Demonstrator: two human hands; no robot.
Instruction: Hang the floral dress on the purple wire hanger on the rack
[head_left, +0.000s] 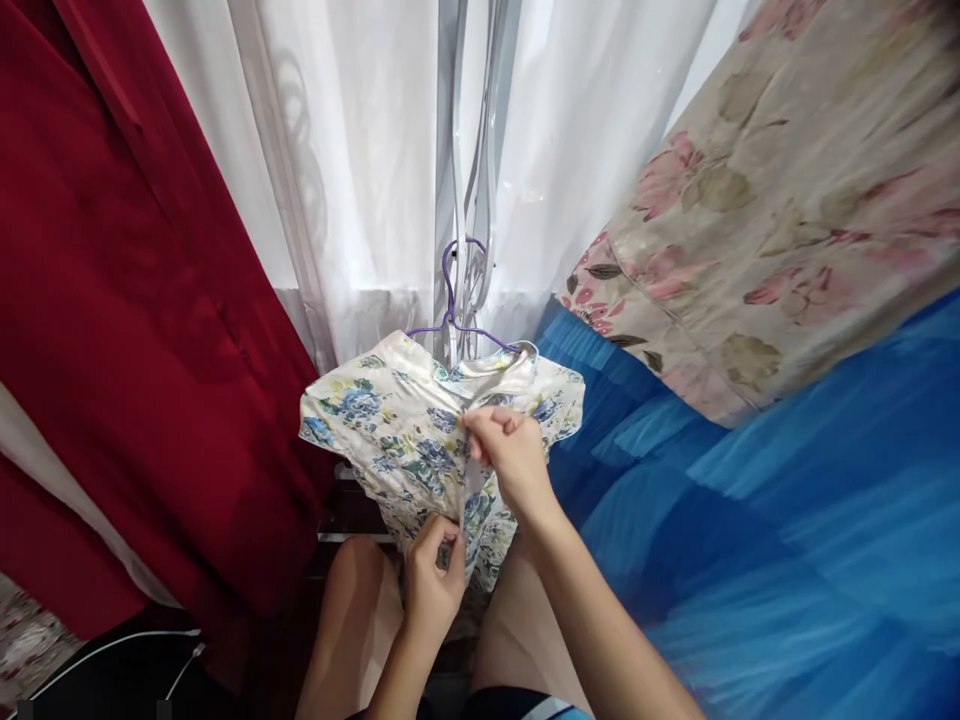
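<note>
Shirt: a floral shirt (360, 405), pale with blue and yellow flowers, hangs before the person, its lower part reaching down between the bare legs (349, 610).
Front edge: the front edge (464, 480) runs down the middle of the shirt as a fold between the two hands; buttons or other fasteners are too small to make out.
Right hand: the right hand (514, 450) pinches the cloth high on the front, just below the collar (525, 362), thumb and fingers closed together.
Left hand: the left hand (435, 575) grips the same edge lower down, thumb against fingertips.
Step in hand: apparently working along the front opening, lining it up or fastening it; which of these cannot be told.
Next move: it seems to call for the left hand to keep the edge taut while the right hand works the cloth at finger level, without pulling the shoulders off the hanger.
Hanger: a purple hanger (450, 318) carries the shirt, its hook up against white metal bars (458, 120).
Surroundings: white curtains (360, 150) behind, red cloth (187, 350) at left, pink-flowered fabric (712, 240) and blue fabric (735, 520) at right.
</note>
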